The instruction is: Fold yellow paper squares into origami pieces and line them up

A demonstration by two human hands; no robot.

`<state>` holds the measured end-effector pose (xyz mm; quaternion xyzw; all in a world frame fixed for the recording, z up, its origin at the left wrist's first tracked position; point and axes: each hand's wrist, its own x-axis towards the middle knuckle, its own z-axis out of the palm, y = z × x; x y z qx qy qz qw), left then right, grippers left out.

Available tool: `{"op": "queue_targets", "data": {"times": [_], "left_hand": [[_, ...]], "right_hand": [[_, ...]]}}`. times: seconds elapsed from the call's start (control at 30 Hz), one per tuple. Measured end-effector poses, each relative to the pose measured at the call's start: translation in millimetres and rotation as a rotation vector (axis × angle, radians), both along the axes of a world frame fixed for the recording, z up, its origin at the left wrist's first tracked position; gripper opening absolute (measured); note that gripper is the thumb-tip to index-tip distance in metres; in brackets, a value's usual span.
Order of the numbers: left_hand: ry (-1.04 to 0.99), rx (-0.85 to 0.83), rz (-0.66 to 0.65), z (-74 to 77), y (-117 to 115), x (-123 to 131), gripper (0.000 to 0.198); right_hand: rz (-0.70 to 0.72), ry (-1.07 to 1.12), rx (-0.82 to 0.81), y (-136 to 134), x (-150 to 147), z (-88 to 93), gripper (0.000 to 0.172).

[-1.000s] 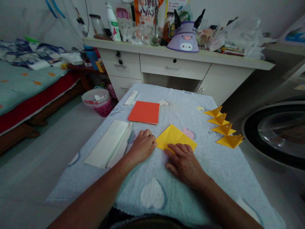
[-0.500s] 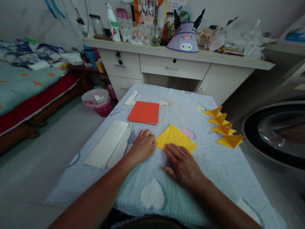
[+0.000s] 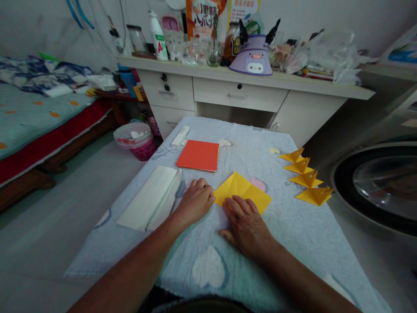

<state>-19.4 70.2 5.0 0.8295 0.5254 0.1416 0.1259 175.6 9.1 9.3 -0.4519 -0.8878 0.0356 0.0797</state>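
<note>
A creased sheet of yellow origami paper (image 3: 243, 188) lies on the cloth-covered table in front of me. At its left corner is my left hand (image 3: 197, 198), its fingers curled and closed on the tip. My right hand (image 3: 245, 219) rests on the paper's lower edge with fingers stretched out and the thumb apart on the cloth. The fingers hide part of that edge. Farther back lies a stack of square paper with an orange-red top (image 3: 198, 155). Several folded yellow paper pieces (image 3: 314, 195) with raised points stand in a row at the right.
A pale folded paper packet (image 3: 148, 198) lies left of my left arm, with a small white box-like object (image 3: 180, 136) behind it. Beyond the table is a white cabinet (image 3: 169, 89) with a cluttered top. A washing machine (image 3: 391, 126) stands right, a lined bin (image 3: 135, 139) left.
My right hand has shifted slightly left and toward me along the paper's lower edge. My left hand stays at the left corner. The whole view has tilted up a little.
</note>
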Motion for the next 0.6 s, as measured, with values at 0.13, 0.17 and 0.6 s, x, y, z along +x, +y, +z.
{"op": "queue_targets", "data": {"times": [0.13, 0.17, 0.6], "left_hand": [[0.007, 0.012, 0.002, -1.3, 0, 0, 0.009], [0.005, 0.011, 0.002, -1.2, -1, 0, 0.009], [-0.141, -0.058, 0.060, -4.4, 7, -15, 0.010]], "right_hand": [[0.004, -0.002, -0.078, 3, -6, 4.0, 0.052], [0.008, 0.007, -0.085, 4, -6, 3.8, 0.051], [0.004, 0.002, -0.056, 5, -4, -3.3, 0.063]]}}
